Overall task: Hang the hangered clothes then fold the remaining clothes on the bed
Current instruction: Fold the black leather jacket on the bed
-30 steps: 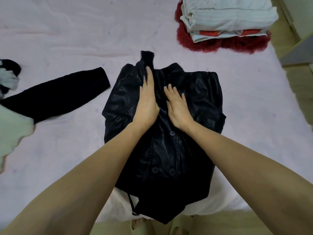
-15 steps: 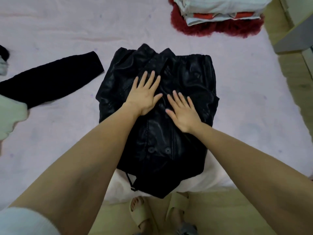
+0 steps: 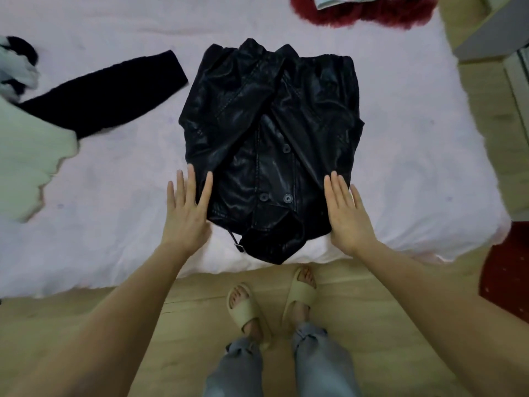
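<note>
My left hand [image 3: 186,214] lies flat with fingers straight and spread, holding nothing; its fingertips touch the lower left edge of the black leather jacket [image 3: 272,133] while the palm rests on the pink bedsheet [image 3: 400,156]. My right hand [image 3: 347,213] mirrors it at the jacket's lower right edge, fingers straight and together, also holding nothing. The jacket sits between my hands, partly folded with its sides turned in and its buttons facing up. Its hem droops over the near edge of the bed at six o'clock, a strap with a buckle hanging there.

At ten o'clock from the jacket a black sleeve [image 3: 106,96] stretches across the sheet, apart from the jacket's left edge by a narrow strip of sheet. A pale green garment [image 3: 25,156] lies at nine o'clock near the frame edge. At one o'clock, well apart, a folded stack [image 3: 343,0] rests on a red fuzzy item [image 3: 363,12]. Bare sheet opens at three o'clock as far as the bed's right edge. Below, my feet in beige slides [image 3: 246,305] stand on the wooden floor [image 3: 372,296].
</note>
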`<state>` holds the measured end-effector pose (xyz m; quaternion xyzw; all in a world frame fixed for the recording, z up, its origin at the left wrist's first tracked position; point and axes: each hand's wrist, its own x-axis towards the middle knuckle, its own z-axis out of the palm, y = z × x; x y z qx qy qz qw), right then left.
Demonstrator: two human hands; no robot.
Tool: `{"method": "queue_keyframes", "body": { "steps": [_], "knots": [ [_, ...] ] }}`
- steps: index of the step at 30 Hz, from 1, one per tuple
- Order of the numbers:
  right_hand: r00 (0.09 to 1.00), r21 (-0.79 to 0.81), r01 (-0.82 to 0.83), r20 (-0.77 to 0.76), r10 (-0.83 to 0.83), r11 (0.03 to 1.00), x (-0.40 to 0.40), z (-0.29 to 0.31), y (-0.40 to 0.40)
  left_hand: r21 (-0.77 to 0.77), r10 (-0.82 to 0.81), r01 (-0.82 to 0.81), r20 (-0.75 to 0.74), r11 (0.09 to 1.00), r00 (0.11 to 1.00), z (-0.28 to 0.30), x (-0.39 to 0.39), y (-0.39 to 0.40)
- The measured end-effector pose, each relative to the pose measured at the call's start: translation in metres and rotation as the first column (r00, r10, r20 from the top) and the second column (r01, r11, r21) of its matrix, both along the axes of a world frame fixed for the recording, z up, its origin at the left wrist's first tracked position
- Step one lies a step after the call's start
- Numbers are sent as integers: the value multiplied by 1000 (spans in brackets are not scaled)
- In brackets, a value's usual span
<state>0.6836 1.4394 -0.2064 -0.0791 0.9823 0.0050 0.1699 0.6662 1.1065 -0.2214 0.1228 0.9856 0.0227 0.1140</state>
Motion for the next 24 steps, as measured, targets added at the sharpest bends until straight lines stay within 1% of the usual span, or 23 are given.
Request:
{"method": "queue_keyframes", "body": {
  "steps": [2, 4, 8, 10, 13, 16, 18, 21, 24],
  "knots": [
    [998, 32, -53, -23, 53, 998, -7, -14, 0, 61, -13, 14, -19, 998, 1000, -6, -12, 5],
    [995, 54, -94, -12, 95, 994, -10, -26, 0, 79, -71, 74, -41, 994, 997, -11, -24, 10],
    [980, 99, -194, 63, 188, 976, -1, -30, 6, 22, -212, 213, -31, 977, 977, -28, -30, 16],
    [975, 104, -220, 49, 216, 970, -1, -28, 7, -15, -264, 264, 20, 964, 964, -31, -27, 17],
    [972, 69, -233, -2, 233, 970, -6, -34, 5, -53, -328, 331, 55, 942, 943, -26, -28, 18],
    [971, -20, -236, -48, 235, 971, -13, -37, 8, -126, -402, 411, 93, 903, 911, -22, -31, 13],
    [956, -26, -286, -72, 283, 958, -15, -36, 13, -148, -441, 452, 102, 880, 892, -18, -30, 10],
    [937, -2, -348, -4, 348, 937, -7, -30, 23, -143, -441, 461, 151, 876, 885, -13, -27, 8],
    [942, -79, -298, 136, 306, 951, -8, -22, 27, -70, -447, 471, 224, 879, 866, -10, -28, 7]
  ]
}}
